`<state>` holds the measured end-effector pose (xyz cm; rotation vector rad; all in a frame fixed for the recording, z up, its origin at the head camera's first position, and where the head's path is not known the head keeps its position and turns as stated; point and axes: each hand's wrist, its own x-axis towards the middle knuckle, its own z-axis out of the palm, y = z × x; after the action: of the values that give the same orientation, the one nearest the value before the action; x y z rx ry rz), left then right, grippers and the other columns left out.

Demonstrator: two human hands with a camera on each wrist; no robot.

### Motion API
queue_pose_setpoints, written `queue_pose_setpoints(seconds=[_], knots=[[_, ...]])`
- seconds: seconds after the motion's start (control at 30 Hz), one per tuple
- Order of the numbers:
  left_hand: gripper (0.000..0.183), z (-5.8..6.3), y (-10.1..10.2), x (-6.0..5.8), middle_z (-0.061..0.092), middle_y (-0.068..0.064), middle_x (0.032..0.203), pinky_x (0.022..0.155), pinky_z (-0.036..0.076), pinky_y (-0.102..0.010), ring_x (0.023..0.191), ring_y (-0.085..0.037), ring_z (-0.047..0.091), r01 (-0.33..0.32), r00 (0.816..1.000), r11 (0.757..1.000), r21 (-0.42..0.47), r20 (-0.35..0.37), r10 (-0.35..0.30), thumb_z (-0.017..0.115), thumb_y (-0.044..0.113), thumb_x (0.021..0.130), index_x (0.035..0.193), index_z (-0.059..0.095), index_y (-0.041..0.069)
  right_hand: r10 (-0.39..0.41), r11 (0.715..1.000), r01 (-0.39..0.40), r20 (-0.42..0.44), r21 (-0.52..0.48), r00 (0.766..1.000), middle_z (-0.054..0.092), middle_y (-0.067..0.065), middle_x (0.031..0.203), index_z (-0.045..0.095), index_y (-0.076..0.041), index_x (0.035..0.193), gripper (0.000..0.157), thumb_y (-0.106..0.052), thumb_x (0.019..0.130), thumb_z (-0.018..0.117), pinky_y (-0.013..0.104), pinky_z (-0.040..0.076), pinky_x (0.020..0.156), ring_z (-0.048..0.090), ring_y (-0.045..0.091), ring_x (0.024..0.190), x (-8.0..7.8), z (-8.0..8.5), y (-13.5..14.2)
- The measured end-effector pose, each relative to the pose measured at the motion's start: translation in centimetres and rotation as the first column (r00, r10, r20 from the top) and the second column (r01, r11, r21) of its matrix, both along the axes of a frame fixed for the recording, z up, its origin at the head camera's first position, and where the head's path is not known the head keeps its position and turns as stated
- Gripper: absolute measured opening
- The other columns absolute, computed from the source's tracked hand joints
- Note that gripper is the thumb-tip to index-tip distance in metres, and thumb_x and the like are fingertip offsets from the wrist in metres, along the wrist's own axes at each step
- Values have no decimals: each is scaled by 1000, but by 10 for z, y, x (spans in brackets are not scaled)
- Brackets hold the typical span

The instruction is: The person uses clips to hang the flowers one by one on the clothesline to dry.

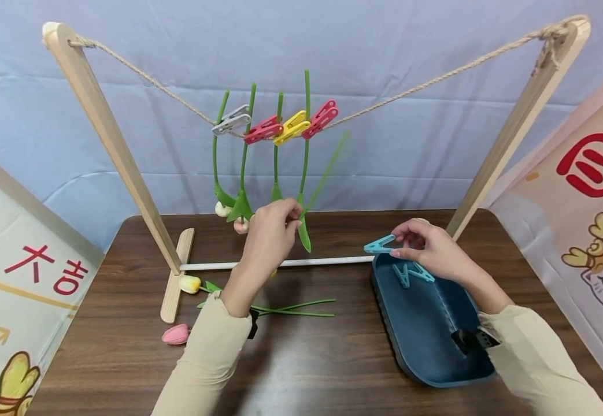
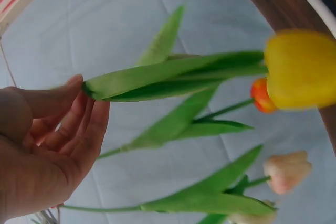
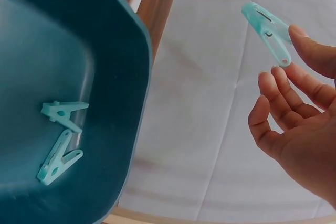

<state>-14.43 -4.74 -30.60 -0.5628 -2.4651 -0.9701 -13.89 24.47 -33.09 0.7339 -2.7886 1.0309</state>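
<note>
My left hand [image 1: 272, 232] pinches the green stem of a yellow tulip [image 2: 300, 71], holding it bloom down; in the head view the hand and wrist mostly hide the bloom. Beside it, several tulips hang upside down from a rope [image 1: 142, 74], held by a grey clothespin [image 1: 232, 120], a yellow clothespin [image 1: 292, 128] and two pink ones. Over the far rim of a dark blue basin [image 1: 423, 341], my right hand [image 1: 433, 247] pinches a light blue clothespin [image 3: 265, 24] between thumb and fingers. Two more light blue clothespins [image 3: 58, 163] lie inside the basin.
Wooden posts [image 1: 108, 138] carry the rope, and a white rod [image 1: 332, 262] runs low between them. On the brown table [image 1: 322, 358], a pale yellow tulip [image 1: 190, 283] and a pink tulip [image 1: 176, 334] lie partly under the left forearm. A light cloth [image 1: 384, 52] hangs behind.
</note>
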Motion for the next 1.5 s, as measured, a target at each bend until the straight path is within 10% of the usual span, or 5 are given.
queue_pose_setpoints(seconds=[0.43,0.73,1.13,1.5], knots=[[5,21,22,-8,66,-8,81,69,48,-36,74,-21,62,-18,1000,999,35,9,18,64,2,83,88,65,1,18,1000,-18,-61,2,998,54,4,79,61,1,96,18,-3,80,68,24,40,54,47,12,64,-9,18,-14],[7,25,28,-13,67,-8,83,70,49,-36,77,-21,63,-40,999,999,22,6,40,65,5,84,89,65,1,5,999,5,-176,54,984,56,5,79,63,1,90,11,-5,82,67,22,38,57,47,15,67,-16,62,-28],[6,25,29,-14,67,-9,82,70,49,-36,76,-21,63,-41,999,998,45,-9,42,65,5,83,88,65,1,-16,994,63,-454,87,891,60,9,73,67,4,82,6,0,78,69,19,29,55,40,13,61,-27,144,-61],[7,27,29,-13,67,-8,81,69,49,-34,74,-20,63,-43,999,997,68,-7,43,65,5,84,89,66,1,-161,982,188,-520,-1,839,62,17,77,68,7,82,13,-6,82,66,15,29,55,38,-4,55,-37,186,-83]])
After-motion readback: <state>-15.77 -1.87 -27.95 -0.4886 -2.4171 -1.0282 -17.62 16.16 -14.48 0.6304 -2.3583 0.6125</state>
